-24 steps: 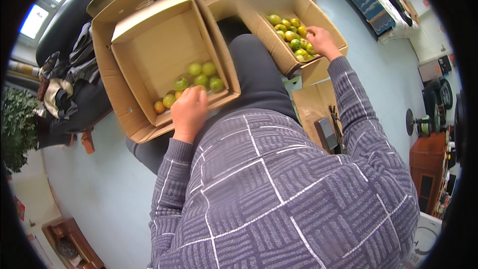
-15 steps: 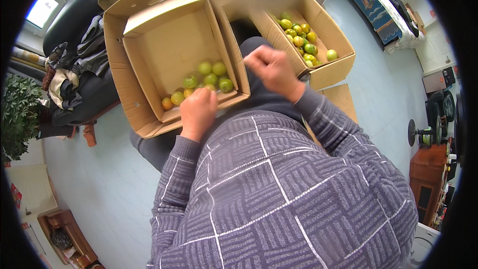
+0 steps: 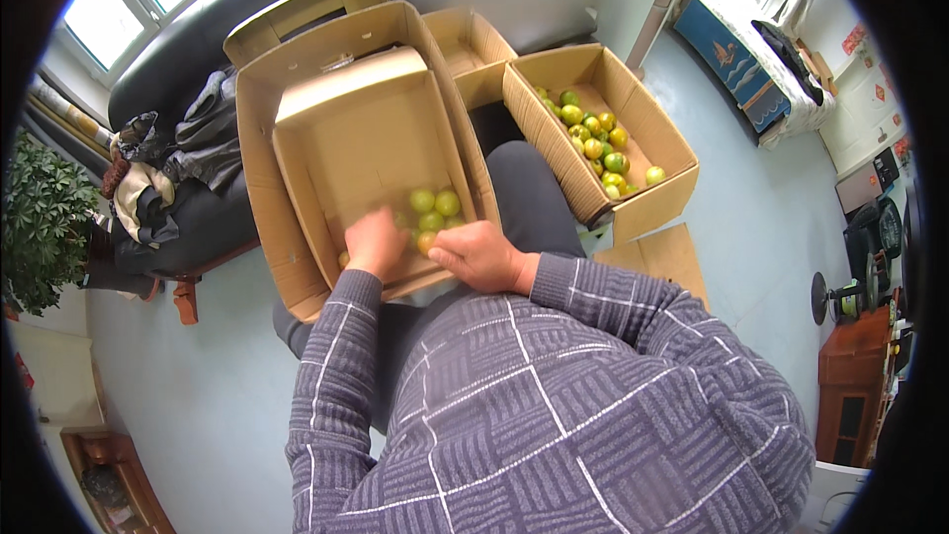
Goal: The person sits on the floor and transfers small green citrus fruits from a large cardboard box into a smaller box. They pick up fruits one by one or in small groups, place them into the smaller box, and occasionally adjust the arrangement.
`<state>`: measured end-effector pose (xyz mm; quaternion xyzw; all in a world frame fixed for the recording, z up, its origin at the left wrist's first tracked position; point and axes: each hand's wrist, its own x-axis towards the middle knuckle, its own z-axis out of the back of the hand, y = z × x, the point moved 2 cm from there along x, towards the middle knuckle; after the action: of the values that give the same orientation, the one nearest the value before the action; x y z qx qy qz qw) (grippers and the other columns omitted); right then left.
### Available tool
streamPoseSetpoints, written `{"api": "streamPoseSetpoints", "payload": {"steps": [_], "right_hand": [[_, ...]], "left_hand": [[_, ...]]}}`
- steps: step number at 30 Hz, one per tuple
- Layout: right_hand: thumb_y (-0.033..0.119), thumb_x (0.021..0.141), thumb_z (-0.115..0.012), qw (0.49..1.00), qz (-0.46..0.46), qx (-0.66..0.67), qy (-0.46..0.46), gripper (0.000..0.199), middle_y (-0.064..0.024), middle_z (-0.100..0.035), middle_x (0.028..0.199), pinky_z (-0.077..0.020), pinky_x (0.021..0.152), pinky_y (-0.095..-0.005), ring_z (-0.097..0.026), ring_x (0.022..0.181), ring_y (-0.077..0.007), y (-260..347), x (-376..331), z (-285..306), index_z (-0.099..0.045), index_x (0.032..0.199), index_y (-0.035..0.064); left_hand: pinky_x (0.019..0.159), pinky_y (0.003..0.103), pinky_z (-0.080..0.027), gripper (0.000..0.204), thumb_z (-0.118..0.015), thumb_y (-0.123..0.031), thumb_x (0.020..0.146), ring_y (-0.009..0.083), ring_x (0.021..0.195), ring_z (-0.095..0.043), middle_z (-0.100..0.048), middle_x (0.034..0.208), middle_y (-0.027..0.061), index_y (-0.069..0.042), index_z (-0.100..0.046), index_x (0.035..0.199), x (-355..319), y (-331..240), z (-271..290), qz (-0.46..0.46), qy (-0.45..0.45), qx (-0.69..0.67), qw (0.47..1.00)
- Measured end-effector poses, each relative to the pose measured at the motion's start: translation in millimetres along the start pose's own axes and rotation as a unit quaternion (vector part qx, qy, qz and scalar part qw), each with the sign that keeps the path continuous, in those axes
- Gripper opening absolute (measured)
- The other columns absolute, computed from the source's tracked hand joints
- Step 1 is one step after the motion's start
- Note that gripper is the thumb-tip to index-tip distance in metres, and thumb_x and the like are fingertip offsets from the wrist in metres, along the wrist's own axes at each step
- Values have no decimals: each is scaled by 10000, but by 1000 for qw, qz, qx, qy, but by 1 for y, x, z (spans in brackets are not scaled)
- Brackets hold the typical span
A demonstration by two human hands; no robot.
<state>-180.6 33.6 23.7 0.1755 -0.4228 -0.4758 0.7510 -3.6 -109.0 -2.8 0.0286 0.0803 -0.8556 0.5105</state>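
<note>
A large cardboard box [image 3: 259, 163] rests against my legs, with a smaller cardboard tray [image 3: 336, 163] inside it. Green tomatoes [image 3: 422, 201] lie in the tray's near right corner. My left hand [image 3: 376, 242] is down in the tray beside them, its fingers curled away from view and smeared by motion. Over the tray's near right edge comes my right hand [image 3: 484, 257], fingers closed, with thumb and forefinger against an orange tomato [image 3: 426, 242]. Part of another orange tomato [image 3: 343, 259] shows left of my left hand.
A second cardboard box [image 3: 647, 133] at the right holds several green and orange tomatoes [image 3: 598, 138]. Behind stands another open carton [image 3: 465, 40]. A cardboard flap [image 3: 657, 262] lies near the right box. A black sofa [image 3: 188, 227] with clothes and a leafy plant [image 3: 44, 218] are at left.
My right hand has moved left from between the two boxes to the tomatoes in the tray. My left hand has shifted to the tray's near left. The view has tilted, showing more behind.
</note>
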Motion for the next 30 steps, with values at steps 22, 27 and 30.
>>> {"api": "streamPoseSetpoints", "payload": {"steps": [22, 27, 30], "right_hand": [[140, 1119, -642, 990, -96, 68, -74, 235, -195, -776, 1119, -601, 880, -418, -760, 1008, -357, 1, 8, 0, -759, 1268, 1], [189, 1137, -623, 993, -112, 14, -37, 336, -212, -798, 1122, -621, 865, -417, -791, 985, -348, -2, 4, -4, -719, 1393, -8], [271, 1135, -587, 984, -168, 54, 30, 404, -246, -792, 1150, -609, 900, -471, -775, 1019, -408, -10, 2, -7, -711, 1428, 23]], "left_hand": [[573, 279, -504, 264, -829, -266, 1027, 87, 666, -644, -701, 745, 26, -15, -772, 970, -48, -28, -29, 40, -105, -666, 737], [718, 387, -553, 330, -625, -283, 1120, 220, 771, -696, -740, 813, 95, 3, -782, 1068, -54, -32, -29, -20, -204, -600, 773], [778, 444, -593, 302, -609, -269, 1092, 330, 838, -738, -750, 884, 143, -35, -779, 1178, -64, -43, -19, -46, -298, -496, 814]]}}
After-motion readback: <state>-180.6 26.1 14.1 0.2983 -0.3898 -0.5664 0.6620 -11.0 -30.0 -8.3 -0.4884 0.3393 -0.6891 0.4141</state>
